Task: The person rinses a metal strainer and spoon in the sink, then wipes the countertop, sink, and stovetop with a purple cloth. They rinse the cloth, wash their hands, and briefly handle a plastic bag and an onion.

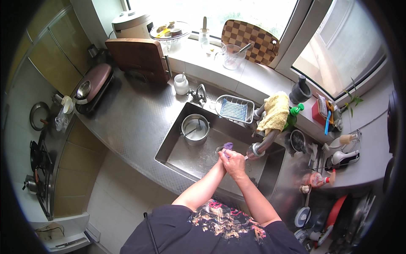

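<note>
Over the steel sink (203, 162), my left hand (223, 156) and my right hand (234, 163) are pressed together around a crumpled purple cloth (228, 146). Part of the cloth sticks out beyond my fingers. My right hand lies over much of the left one, hiding most of its fingers. Just right of my hands is the end of the faucet spout (255, 150). A round metal pot (195, 129) with a utensil inside stands in the sink's upper left corner, apart from my hands.
A yellow towel (274, 111) drapes over the faucet pipe. Behind the sink sits a wire rack (234, 109) with a blue striped pad. A white jar (181, 84) and a wooden cutting board (136, 60) stand farther left. A red-capped bottle (318, 180) is at the right.
</note>
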Motion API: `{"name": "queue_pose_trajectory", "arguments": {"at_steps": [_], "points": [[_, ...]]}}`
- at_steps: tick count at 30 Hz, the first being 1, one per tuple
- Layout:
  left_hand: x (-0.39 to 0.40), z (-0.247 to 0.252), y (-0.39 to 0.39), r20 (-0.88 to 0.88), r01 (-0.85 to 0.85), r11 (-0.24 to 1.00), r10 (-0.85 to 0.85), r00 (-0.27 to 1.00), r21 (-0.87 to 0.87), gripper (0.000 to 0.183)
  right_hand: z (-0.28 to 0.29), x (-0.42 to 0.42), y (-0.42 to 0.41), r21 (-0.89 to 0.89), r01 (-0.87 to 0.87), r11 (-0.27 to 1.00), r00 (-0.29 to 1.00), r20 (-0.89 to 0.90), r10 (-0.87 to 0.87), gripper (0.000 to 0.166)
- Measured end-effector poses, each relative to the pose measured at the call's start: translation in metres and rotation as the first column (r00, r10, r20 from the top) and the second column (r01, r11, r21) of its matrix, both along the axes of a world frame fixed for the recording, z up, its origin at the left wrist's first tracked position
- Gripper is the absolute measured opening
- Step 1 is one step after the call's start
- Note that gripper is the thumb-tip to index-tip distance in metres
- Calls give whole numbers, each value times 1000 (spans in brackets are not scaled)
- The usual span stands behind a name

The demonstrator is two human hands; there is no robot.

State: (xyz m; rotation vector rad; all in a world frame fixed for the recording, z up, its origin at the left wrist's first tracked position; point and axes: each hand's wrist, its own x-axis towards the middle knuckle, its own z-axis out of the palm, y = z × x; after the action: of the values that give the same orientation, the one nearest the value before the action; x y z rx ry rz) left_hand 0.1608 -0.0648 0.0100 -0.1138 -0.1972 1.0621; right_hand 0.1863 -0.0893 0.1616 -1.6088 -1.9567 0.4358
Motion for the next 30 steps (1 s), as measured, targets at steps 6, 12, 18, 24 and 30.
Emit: {"name": "queue_pose_trajectory", "arguments": {"at_steps": [6, 12, 18, 24, 30], "points": [[17, 42, -14, -553, 86, 916, -309, 774, -392, 28, -83, 82, 37, -275, 264, 925, 929, -186, -320, 34], [1, 88, -24, -588, 72, 925, -295, 753, -372, 37, -124, 120, 24, -512, 356, 782, 852, -167, -497, 55], [-13, 70, -23, -726, 86, 990, -140, 673, -112, 30, -99, 125, -2, -558, -316, 768, 893, -447, 42, 61], [-40, 69, -15, -800, 7, 988, -127, 586, -152, 28, -49, 99, 1, -685, -144, 714, 734, -558, -388, 31], [-95, 1, -9, -880, -321, 866, -237, 411, -383, 28, -47, 84, 6, -515, -120, 849, 707, -644, -292, 16]]}}
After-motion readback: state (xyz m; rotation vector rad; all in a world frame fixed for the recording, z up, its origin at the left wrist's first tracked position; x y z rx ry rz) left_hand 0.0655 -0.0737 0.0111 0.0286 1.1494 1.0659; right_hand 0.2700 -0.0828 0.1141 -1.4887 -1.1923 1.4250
